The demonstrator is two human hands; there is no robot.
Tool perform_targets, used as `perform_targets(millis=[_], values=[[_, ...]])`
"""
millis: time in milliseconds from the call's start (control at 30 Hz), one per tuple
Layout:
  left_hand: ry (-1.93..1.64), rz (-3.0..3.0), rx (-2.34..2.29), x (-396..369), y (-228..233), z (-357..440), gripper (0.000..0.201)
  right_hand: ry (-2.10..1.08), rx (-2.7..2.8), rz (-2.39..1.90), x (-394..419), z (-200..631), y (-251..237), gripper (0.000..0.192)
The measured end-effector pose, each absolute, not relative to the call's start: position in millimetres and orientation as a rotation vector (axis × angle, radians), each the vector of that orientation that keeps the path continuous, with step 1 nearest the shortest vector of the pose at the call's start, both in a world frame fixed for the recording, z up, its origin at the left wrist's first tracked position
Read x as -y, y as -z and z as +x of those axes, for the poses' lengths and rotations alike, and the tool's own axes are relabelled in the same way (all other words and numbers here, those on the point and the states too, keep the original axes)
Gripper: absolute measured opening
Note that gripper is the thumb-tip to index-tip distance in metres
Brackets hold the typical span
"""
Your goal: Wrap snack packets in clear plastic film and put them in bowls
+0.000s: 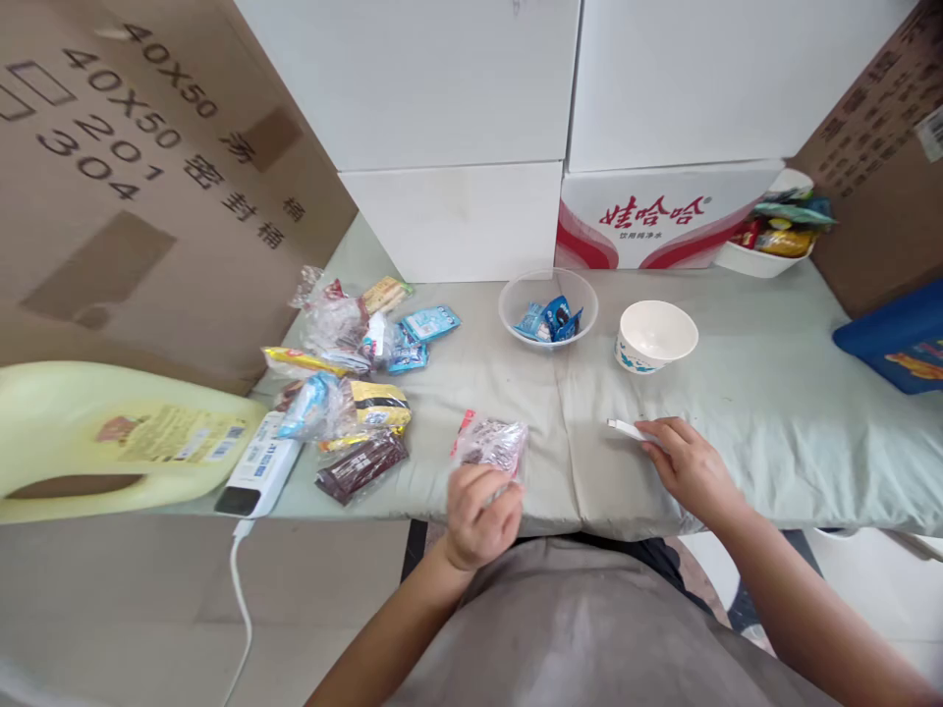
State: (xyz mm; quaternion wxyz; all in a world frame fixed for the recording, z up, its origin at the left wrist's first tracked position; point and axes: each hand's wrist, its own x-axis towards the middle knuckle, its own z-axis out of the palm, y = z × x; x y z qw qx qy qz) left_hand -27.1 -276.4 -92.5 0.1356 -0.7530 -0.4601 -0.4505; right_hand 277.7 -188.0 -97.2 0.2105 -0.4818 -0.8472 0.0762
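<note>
While left hand (482, 516) grip clamps snack packet (492, 444) | right hand (689, 466) fingers pin white stick (626, 428)

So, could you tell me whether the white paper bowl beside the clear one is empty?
Empty: the white paper bowl stands upright and only its bare white inside shows.

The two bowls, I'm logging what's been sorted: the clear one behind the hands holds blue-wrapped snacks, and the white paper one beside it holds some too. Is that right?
Not quite. In the head view the clear bowl does hold blue-wrapped snacks, but the white paper bowl beside it holds nothing; its inside shows bare.
</note>
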Motion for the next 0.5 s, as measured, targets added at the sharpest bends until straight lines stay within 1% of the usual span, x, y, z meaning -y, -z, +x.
perform_targets(millis=[67,133,200,233,300,400,500], values=[[1.297,-1.910,1.442,277.1,89.0,-45.6,0.035,-0.241,2.365,-1.302,189.8,269.3,95.7,0.025],[1.296,-1.720,1.680,275.7,90.2,-62.8,0.049,-0.281,2.375,-1.257,190.2,261.2,93.5,0.025],[1.327,-1.659,1.964,274.6,94.5,-73.5,0.062,-0.333,2.379,-1.212,190.1,252.0,89.4,0.025],[1.341,-1.682,2.073,274.7,97.1,-75.1,0.061,-0.363,2.377,-1.188,190.3,246.7,86.3,0.025],[1.337,-1.812,2.143,276.0,101.6,-69.1,0.050,-0.426,2.368,-1.136,192.3,234.0,78.2,0.025],[1.229,-2.060,1.965,277.2,105.8,-42.6,0.032,-0.515,2.376,-1.016,199.7,210.4,65.2,0.027],[1.176,-2.128,1.783,274.0,109.2,-14.7,0.023,-0.572,2.423,-0.918,209.6,188.9,60.0,0.029]])
